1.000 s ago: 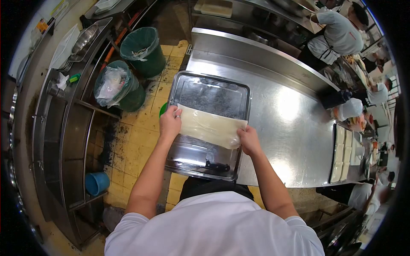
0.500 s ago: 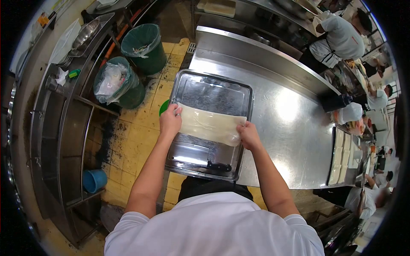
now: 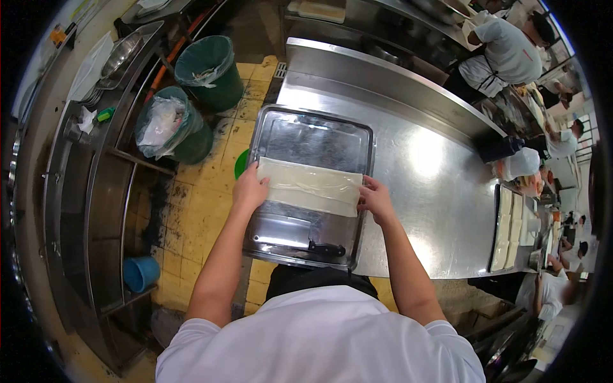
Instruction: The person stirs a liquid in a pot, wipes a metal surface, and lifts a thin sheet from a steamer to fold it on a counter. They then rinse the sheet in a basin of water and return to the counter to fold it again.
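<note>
A pale, shiny rectangular dough sheet (image 3: 310, 188) lies across the middle of a metal tray (image 3: 313, 129), its surface slightly wrinkled. At its left end my left hand (image 3: 251, 190) has thumb and fingers closed on the edge. My right hand (image 3: 377, 199) pinches the opposite short edge, with its fingers bent around the border. Nearer my body, inside the same tray, rests a broad-bladed knife (image 3: 327, 248) with a black handle; its blade points left.
The tray sits at the left end of a steel counter (image 3: 421, 210). Farther right is another tray with pale dough pieces (image 3: 506, 223). Two green bins (image 3: 207, 73) and a blue bucket (image 3: 141, 273) stand to the left. Co-workers (image 3: 504, 54) are at the right.
The dough sheet, held stretched between both hands, has come down flatter onto the tray. Its sagging right corner now lies straighter, and my right hand's grip has shifted slightly along the edge.
</note>
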The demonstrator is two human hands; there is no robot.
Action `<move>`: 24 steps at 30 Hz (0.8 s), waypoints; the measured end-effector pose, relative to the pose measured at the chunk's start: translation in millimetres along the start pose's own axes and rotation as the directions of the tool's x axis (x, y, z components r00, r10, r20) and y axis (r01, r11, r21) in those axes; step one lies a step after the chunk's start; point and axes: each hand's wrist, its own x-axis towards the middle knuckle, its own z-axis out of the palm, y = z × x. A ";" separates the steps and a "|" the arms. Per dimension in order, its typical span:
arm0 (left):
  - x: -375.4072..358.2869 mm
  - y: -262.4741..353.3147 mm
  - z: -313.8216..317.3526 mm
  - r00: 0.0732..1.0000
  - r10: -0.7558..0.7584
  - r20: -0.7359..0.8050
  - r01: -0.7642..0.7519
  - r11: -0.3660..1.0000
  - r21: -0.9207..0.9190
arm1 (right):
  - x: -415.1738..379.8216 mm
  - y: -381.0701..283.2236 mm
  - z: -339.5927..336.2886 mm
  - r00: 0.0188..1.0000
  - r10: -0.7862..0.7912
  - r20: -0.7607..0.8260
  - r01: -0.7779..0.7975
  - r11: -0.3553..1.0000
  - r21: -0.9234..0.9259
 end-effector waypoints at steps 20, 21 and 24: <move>-7.9 -33.7 -11.2 0.992 -0.066 -0.108 0.049 0.987 -0.155 | -34.7 50.6 3.8 0.954 -0.207 -0.215 -0.018 0.678 -0.735; -8.0 -32.9 -12.3 0.992 -0.069 -0.102 0.052 0.986 -0.160 | -33.8 52.7 3.3 0.954 -0.212 -0.210 -0.006 0.690 -0.724; -7.9 -36.7 -13.1 0.993 -0.060 -0.105 0.042 0.987 -0.158 | -30.9 62.2 -0.3 0.954 -0.216 -0.208 0.018 0.733 -0.679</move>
